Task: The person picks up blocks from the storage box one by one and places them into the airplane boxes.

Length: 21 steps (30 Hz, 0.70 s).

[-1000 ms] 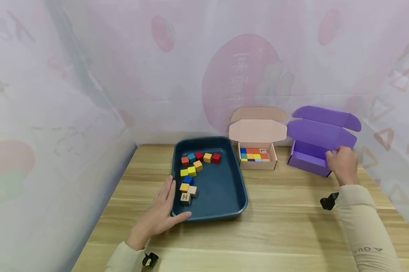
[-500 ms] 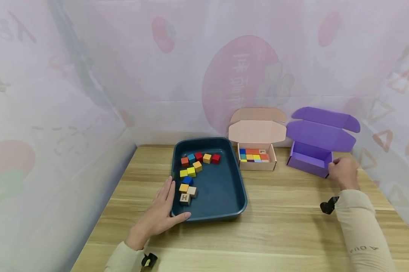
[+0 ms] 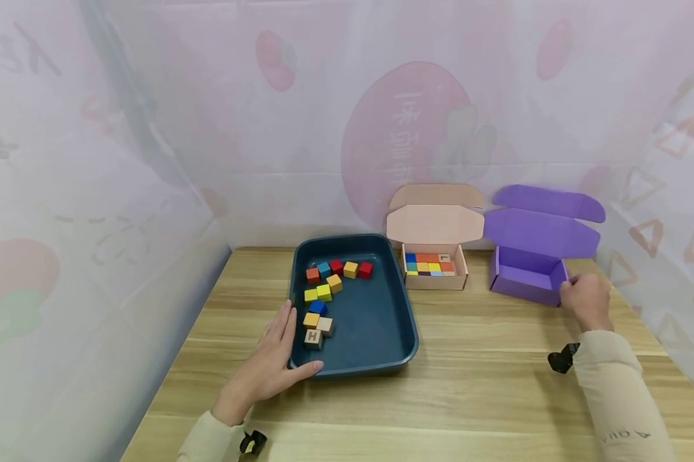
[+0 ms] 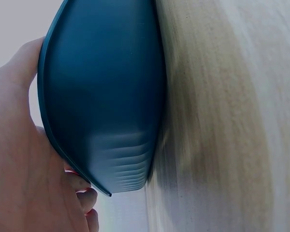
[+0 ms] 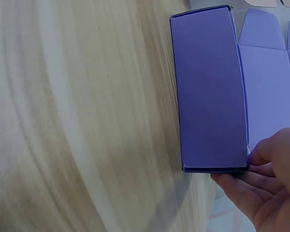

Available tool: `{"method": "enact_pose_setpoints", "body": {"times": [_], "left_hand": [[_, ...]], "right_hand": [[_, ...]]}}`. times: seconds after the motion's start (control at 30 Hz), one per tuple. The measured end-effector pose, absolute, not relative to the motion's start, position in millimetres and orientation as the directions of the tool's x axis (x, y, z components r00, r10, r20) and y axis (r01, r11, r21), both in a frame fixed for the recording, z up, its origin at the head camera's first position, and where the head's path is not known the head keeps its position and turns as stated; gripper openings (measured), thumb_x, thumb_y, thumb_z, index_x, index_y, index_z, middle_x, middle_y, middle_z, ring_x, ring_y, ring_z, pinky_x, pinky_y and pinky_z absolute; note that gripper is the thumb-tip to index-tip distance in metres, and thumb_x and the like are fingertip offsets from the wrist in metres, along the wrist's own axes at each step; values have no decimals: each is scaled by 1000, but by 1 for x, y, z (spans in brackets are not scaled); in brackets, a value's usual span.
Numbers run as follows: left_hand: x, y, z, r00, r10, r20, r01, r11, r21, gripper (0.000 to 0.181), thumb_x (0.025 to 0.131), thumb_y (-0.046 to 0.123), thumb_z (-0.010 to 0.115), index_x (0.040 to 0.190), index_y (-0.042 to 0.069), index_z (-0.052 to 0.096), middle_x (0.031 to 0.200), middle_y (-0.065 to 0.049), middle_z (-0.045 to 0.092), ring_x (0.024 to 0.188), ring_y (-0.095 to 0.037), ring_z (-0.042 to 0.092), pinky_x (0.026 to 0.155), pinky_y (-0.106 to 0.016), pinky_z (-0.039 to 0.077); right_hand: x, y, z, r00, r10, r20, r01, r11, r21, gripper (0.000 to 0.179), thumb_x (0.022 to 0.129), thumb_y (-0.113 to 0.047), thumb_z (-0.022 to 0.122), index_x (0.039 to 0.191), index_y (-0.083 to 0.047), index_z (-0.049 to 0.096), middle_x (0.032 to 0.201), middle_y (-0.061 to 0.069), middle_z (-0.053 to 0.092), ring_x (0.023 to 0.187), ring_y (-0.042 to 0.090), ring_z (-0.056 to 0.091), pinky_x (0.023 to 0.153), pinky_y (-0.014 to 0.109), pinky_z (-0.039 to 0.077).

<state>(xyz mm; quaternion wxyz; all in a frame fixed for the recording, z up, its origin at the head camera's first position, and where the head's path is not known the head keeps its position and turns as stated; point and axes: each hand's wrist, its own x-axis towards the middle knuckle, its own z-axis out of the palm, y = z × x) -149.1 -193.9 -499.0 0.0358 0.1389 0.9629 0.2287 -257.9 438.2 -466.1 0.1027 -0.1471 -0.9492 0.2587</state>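
My left hand [image 3: 265, 364] rests on the left rim of the dark blue tray [image 3: 376, 359], its fingers straight along the side and its thumb over the near corner. Inside the tray, several coloured wooden cubes [image 3: 324, 292] lie toward the left, one marked H [image 3: 313, 339]. Far right, my right hand [image 3: 588, 300] pinches the right side wall of a purple cardboard box [image 3: 524, 285]. In the right wrist view, the thumb [image 5: 262, 151] lies at the wall's top edge and the other fingers are outside the box [image 5: 210, 96]. The box's lid stands raised; its visible floor is bare.
Between tray and purple box stands a pale pink box [image 3: 436, 282], lid raised, filled with coloured cubes [image 3: 428, 263]. Behind everything hangs a printed white curtain [image 3: 301, 192]. The wooden table [image 3: 439, 398] extends in front; a curtain [image 3: 664, 301] also borders its right side.
The purple box has turned a little, its front now squarer to me. My right hand has come slightly nearer, from above the box's right side to its wall. My left hand stays put.
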Motion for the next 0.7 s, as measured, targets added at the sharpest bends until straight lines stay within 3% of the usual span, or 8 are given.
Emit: {"method": "enact_pose_setpoints", "body": {"times": [0.13, 0.2, 0.4, 0.57, 0.63, 0.7], "left_hand": [[-149, -194, -498, -959, 284, -3, 252, 855, 453, 121, 91, 74, 64, 171, 7, 3, 180, -12, -6, 167, -39, 6, 132, -65, 14], [-149, -194, -498, -959, 284, -4, 252, 855, 453, 120, 91, 73, 64, 170, 6, 3, 180, -12, -6, 167, -39, 6, 132, -65, 14], [-148, -193, -498, -959, 283, -4, 251, 855, 454, 121, 91, 74, 64, 170, 6, 3, 180, -12, -6, 167, -40, 6, 131, -66, 16], [-149, -194, -499, -960, 280, 1, 251, 858, 449, 120, 91, 74, 64, 171, 7, 3, 180, -12, -6, 166, -40, 6, 131, -67, 16], [-149, -194, -499, -960, 279, 1, 250, 860, 445, 121, 91, 75, 63, 171, 8, 3, 180, -11, -7, 166, -40, 6, 131, -67, 16], [-149, -194, -499, -960, 279, -2, 248, 859, 447, 121, 91, 75, 63, 171, 8, 3, 180, -11, -7, 166, -40, 6, 131, -67, 16]], "right_hand": [[-250, 443, -468, -943, 304, 138, 197, 841, -504, 37, 96, -10, 47, 76, 10, 70, 71, 23, 69, 71, 39, 61, 57, 40, 47], [-245, 446, -469, -945, 283, 166, 171, 855, -489, 35, 94, -8, 49, 72, 10, 70, 67, 20, 68, 66, 33, 58, 53, 34, 41], [-229, 450, -469, -938, 218, 268, 77, 888, -453, 30, 89, -3, 53, 92, 17, 75, 84, 31, 74, 70, 38, 64, 54, 30, 41], [-216, 449, -468, -949, 193, 249, 57, 883, -466, 28, 89, -3, 53, 75, 9, 74, 59, 11, 65, 56, 21, 53, 51, 29, 37], [-211, 448, -469, -959, 182, 219, 59, 881, -470, 29, 92, -3, 52, 81, 10, 76, 63, 14, 67, 58, 21, 54, 51, 29, 39], [-206, 448, -469, -964, 168, 208, 52, 881, -469, 28, 94, -3, 53, 89, 15, 75, 73, 25, 71, 63, 30, 61, 53, 29, 42]]}}
